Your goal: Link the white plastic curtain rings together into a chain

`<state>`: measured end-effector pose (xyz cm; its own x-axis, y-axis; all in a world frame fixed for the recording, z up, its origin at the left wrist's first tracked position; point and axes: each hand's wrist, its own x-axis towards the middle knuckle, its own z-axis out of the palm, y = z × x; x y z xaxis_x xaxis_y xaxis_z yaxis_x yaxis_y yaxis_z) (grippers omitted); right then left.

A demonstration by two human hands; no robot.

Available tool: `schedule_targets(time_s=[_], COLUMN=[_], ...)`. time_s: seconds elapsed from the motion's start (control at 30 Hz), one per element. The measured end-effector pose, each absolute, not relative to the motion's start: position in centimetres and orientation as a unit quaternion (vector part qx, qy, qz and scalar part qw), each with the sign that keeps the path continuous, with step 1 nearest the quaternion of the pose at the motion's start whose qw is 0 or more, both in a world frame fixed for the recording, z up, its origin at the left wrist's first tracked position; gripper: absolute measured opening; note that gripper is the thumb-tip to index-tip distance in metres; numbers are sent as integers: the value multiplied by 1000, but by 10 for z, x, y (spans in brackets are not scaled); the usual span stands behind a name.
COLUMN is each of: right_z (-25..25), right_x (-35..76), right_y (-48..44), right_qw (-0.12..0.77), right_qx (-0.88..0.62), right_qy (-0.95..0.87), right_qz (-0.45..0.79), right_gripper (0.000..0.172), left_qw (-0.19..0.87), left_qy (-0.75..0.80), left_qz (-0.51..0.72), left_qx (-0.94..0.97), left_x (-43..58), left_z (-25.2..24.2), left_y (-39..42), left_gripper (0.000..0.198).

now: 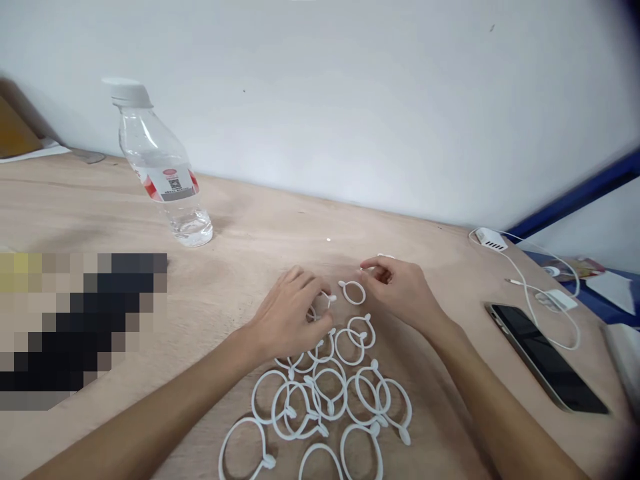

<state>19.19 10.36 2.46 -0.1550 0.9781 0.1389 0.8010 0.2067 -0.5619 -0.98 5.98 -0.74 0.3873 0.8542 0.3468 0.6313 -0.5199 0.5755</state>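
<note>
Many thin white rings, each with a small flat knob, lie spread and overlapping in front of me, such as this white ring [354, 293] between my hands. My left hand [293, 317] rests low over the far left of the group. Its thumb and fingers are apart, curved around a white ring [325, 300] that they partly hide. To the right, my right hand [400, 283] has its thumb and forefinger brought together. What they pinch, if anything, cannot be made out. A bit of white shows behind its knuckles.
The wooden table [265, 227] meets a pale wall. A water bottle [165, 173] with a white cap stands at the back left. At the right lie a phone [545, 357] and a white cable with a charger [557, 300]. A blurred block covers the left edge.
</note>
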Motion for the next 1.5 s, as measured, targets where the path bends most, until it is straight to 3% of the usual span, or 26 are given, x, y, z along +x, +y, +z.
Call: schedule_targets(time_s=[0.13,0.3,0.53,0.7,0.8,0.97,1.03,1.2,1.5], right_z=[20,11,4,10,12,8,7,9,11], right_x=[199,191,189,187,193,199,195,172,148], right_y=[107,105,104,101,105,109,107,89,68], right_qw=[110,97,172,224,245,151,193,332,330], right_qx=[-644,-634,-594,-521,-590,-618,-589,-457,-389], right_qy=[-749,-762,-779,-792,-756,-764,-777,-792,-783], right_qz=[108,90,107,226,145,105,111,231,356], right_gripper=[18,19,22,25,28,23,23,15,15], left_qw=[171,184,204,209,213,216,217,232,360], left_qy=[444,456,470,497,503,502,502,497,434], left_qz=[346,358,354,350,349,350,350,369,408], left_qx=[809,794,783,766,762,761,761,751,718], left_x=[-10,-12,-11,-12,-12,-12,-12,-13,-15], left_z=[-7,-12,-12,-10,-10,-10,-9,-7,-5], left_y=[59,63,64,65,66,66,66,65,63], left_gripper=[31,19,16,20,20,20,23,44,42])
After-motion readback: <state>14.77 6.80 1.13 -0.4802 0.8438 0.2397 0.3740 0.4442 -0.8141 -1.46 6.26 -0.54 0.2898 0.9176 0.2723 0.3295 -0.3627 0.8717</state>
